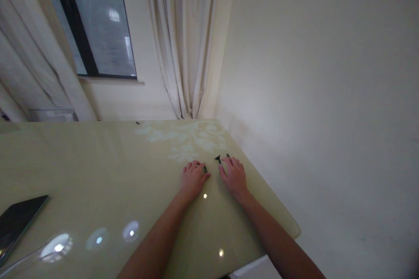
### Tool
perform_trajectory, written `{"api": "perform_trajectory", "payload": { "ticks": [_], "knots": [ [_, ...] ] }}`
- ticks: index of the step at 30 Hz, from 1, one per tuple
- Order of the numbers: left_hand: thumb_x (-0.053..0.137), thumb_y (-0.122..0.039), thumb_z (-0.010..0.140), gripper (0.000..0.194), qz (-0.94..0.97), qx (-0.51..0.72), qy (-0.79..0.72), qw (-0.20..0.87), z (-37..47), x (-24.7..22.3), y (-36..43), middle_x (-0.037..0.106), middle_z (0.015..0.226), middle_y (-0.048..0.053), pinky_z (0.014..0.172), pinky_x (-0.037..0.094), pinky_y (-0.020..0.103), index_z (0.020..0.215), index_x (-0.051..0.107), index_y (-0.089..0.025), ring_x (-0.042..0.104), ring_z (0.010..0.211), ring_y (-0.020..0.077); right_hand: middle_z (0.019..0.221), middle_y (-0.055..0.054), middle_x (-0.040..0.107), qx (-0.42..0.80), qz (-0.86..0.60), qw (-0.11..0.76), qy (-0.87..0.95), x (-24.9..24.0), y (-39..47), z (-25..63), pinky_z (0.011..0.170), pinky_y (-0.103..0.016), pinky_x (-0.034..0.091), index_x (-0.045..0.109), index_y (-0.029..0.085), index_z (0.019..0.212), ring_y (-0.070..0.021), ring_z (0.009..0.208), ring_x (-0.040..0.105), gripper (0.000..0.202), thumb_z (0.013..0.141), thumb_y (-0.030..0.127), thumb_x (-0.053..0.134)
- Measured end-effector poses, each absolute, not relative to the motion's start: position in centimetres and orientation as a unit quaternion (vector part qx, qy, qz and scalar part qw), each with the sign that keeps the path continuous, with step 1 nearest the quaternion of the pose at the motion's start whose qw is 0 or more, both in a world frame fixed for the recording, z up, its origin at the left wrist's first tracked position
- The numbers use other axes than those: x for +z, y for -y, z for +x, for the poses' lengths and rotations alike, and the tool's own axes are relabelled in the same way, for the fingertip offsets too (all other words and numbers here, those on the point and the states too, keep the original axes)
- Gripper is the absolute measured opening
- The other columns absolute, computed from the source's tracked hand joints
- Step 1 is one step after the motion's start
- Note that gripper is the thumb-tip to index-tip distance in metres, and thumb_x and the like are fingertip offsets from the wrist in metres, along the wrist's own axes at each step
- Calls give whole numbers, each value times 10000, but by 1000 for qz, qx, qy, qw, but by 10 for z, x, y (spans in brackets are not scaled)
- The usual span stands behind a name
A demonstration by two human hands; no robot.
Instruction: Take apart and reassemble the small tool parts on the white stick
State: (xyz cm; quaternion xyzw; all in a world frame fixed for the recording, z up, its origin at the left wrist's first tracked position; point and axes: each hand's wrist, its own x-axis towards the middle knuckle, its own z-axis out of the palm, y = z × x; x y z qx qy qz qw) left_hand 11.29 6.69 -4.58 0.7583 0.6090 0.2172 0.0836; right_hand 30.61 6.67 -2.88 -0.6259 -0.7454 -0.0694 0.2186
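My left hand (pixel 193 179) rests low over the table, its fingers curled and closed around a small dark piece (pixel 205 169). That piece shows between thumb and index finger; its kind is too small to tell. Close by on the right, my right hand (pixel 235 178) pinches the thin stem of a black T-shaped razor (pixel 218 158) between thumb and fingers. The razor's head points away from me. Just beyond the right fingertips sits another short dark object (pixel 228 155), partly hidden by the hand.
Both hands are over a glossy pale table (pixel 108 170) with a white leaf pattern. A dark flat tablet-like slab (pixel 19 218) lies at the left. One tiny black bit (pixel 138 123) is near the far edge. A wall (pixel 314 96) borders the right side; curtains (pixel 186 43) hang behind.
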Motion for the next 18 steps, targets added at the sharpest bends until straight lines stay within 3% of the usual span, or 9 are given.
{"api": "perform_trajectory", "payload": {
  "ticks": [4,12,18],
  "knots": [
    [610,-397,956,298,752,232,-609,101,113,-47,-73,629,1298,109,1034,394,459,1197,698,-247,530,1234,316,1271,-138,649,-87,-636,175,746,-33,-70,303,1014,-370,367,642,182,1276,-277,1201,529,333,1010,348,528],
    [581,-263,949,269,755,260,-584,148,85,-46,-88,676,1211,136,1011,467,346,1172,686,-155,637,1123,229,1216,-137,703,-76,-655,138,739,-34,-78,296,997,-370,363,658,183,1241,-276,1179,563,307,1007,342,539],
    [538,-282,952,305,760,267,-576,138,67,-47,-86,674,1225,140,1023,479,375,1190,686,-164,639,1125,241,1211,-154,699,-78,-649,148,742,-33,-80,296,996,-386,371,650,159,1245,-292,1176,572,322,1007,339,528]
  ]
}}
